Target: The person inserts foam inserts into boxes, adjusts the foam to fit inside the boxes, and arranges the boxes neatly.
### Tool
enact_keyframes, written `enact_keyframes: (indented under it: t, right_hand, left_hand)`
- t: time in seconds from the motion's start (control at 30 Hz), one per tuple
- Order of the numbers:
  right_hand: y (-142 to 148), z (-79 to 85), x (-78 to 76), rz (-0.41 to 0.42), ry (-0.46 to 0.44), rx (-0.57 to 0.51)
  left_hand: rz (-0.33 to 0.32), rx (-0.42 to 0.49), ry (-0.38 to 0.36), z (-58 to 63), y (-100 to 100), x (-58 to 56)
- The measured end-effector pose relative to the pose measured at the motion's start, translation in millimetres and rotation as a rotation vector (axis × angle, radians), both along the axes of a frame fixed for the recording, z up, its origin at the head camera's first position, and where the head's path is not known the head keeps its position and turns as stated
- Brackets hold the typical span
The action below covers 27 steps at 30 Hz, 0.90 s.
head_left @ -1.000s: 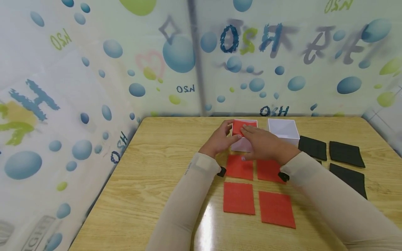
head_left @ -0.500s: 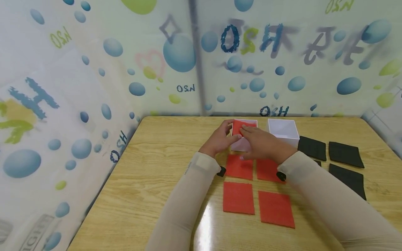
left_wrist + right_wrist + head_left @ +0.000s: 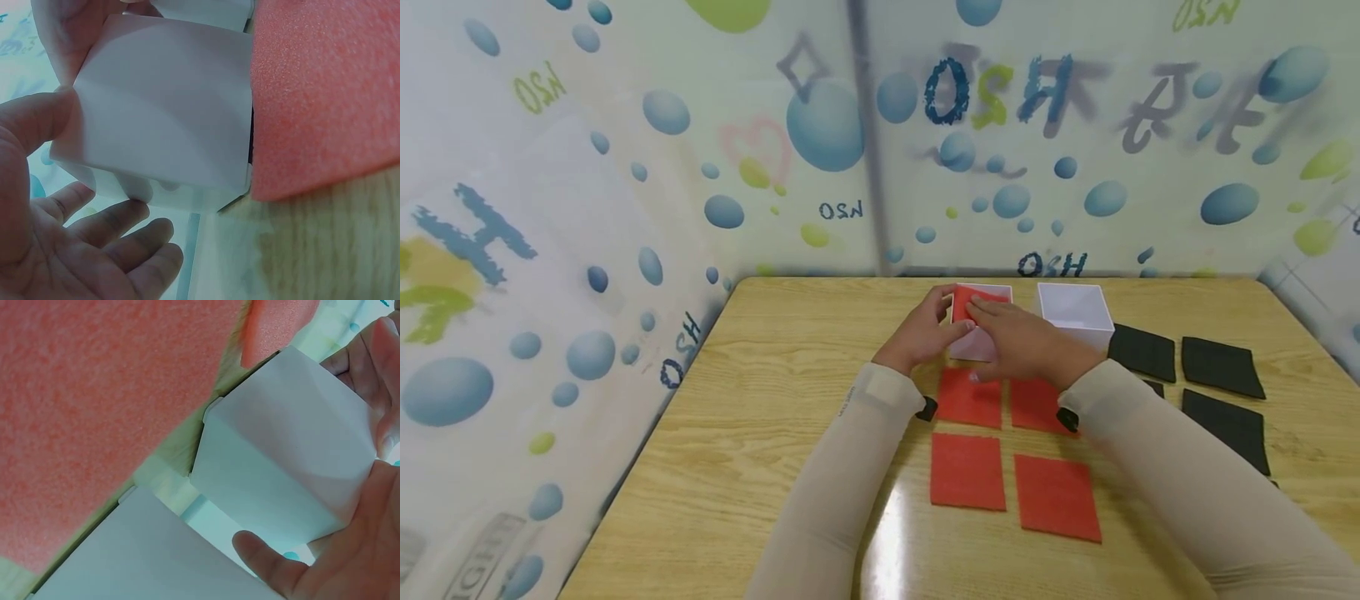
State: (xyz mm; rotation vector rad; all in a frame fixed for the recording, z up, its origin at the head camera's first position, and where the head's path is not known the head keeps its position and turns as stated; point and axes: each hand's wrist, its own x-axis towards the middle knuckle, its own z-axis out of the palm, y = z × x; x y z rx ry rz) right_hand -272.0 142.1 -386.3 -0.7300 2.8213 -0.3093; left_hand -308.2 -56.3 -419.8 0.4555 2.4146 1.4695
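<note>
A white open-topped box (image 3: 973, 345) stands near the back of the table with a red foam square (image 3: 961, 310) in its mouth. My left hand (image 3: 917, 333) holds this box at its left side; in the left wrist view the thumb lies at the box's edge and the other fingers spread along a side wall. My right hand (image 3: 1030, 343) reaches over from the right, its straight fingers pressing on the red square inside the box. In the right wrist view the box (image 3: 162, 100) and the right hand (image 3: 356, 550) meet at the rim. The square's far part is partly hidden by fingers.
A second white box (image 3: 1075, 307), open at the top, stands just right of the first. Several red foam squares (image 3: 967, 471) lie in rows in front of the boxes. Several black squares (image 3: 1219, 367) lie on the right, partly behind my right sleeve. A patterned wall (image 3: 775, 167) stands behind the table.
Both hands keep nearly the same place at the box. The right hand and forearm have shifted very slightly to the left; the whole view has drifted a little too.
</note>
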Motion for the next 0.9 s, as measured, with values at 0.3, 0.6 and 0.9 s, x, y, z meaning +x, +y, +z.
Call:
enact_keyframes:
  t: [0.3, 0.6, 0.9]
  right_hand:
    - [-3.5, 3.3, -0.6, -0.009, -0.017, -0.011]
    - [-7.4, 3.7, -2.9, -0.037, -0.027, 0.028]
    - [-10.7, 6.3, -3.3, -0.057, -0.045, 0.052]
  left_hand:
    - [0.007, 0.006, -0.005, 0.0, 0.5, 0.2]
    - [0.009, 0.017, -0.014, 0.3, 0.9, 1.8]
    - [0.009, 0.024, -0.009, 0.4, 1.2, 1.5]
